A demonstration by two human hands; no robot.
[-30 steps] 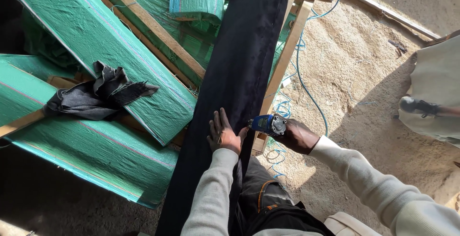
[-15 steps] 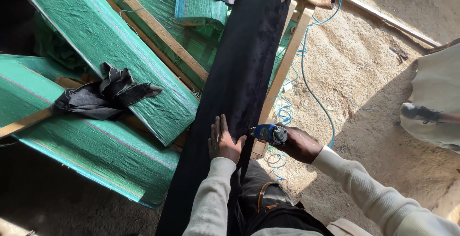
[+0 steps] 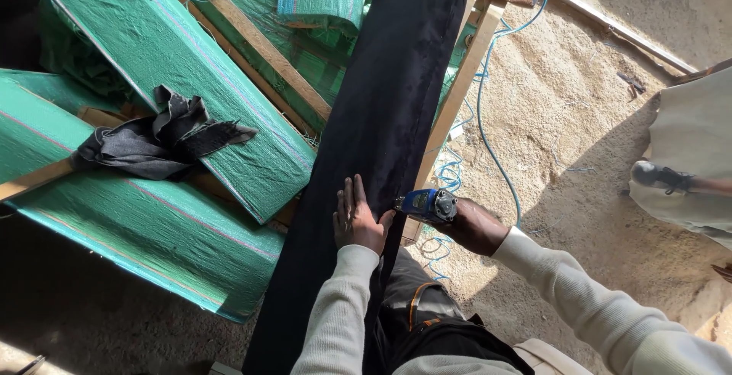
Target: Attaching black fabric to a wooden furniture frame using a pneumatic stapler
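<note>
Ahead of the left hand (image 3: 357,221), the long black fabric strip (image 3: 381,131) is lying bare and open up to its far end; on its left side, green woven-wrapped bundles (image 3: 175,62) and wooden slats (image 3: 252,43) are crowding close, with a grey rag (image 3: 156,137) lying on them; on the right, a pale wooden rail (image 3: 457,89) is bordering the strip, and a blue cord (image 3: 488,127) is trailing over open sawdust floor (image 3: 564,108); another person's shoe (image 3: 662,177) is standing well apart at the right.

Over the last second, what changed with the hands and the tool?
Little. The left hand stays flat on the long black cloth; the right hand keeps its grip on the blue power tool at the cloth's edge. Both sit marginally lower in frame. The grey rag is unmoved.
</note>
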